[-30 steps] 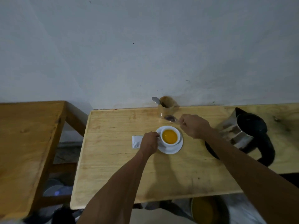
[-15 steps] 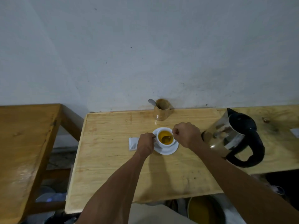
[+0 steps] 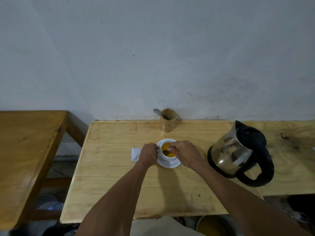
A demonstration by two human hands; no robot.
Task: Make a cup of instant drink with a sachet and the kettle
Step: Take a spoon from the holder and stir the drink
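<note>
A white cup point(image 3: 166, 156) of orange drink stands on a white saucer point(image 3: 167, 164) mid-table. My left hand point(image 3: 148, 155) grips the cup's handle side. My right hand point(image 3: 185, 154) pinches a spoon point(image 3: 165, 152) whose bowl dips into the drink. A white sachet point(image 3: 135, 154) lies flat just left of my left hand, partly hidden by it. The steel kettle point(image 3: 238, 154) with black lid and handle stands to the right of the cup.
A wooden holder point(image 3: 169, 122) with another spoon point(image 3: 157, 112) stands by the wall behind the cup. A second wooden table point(image 3: 25, 150) is to the left across a gap. A round container point(image 3: 213, 225) sits below the table's front edge.
My right hand brought the spoon from above the cup's far side down into the drink and moved closer over the cup. My left hand stayed at the cup.
</note>
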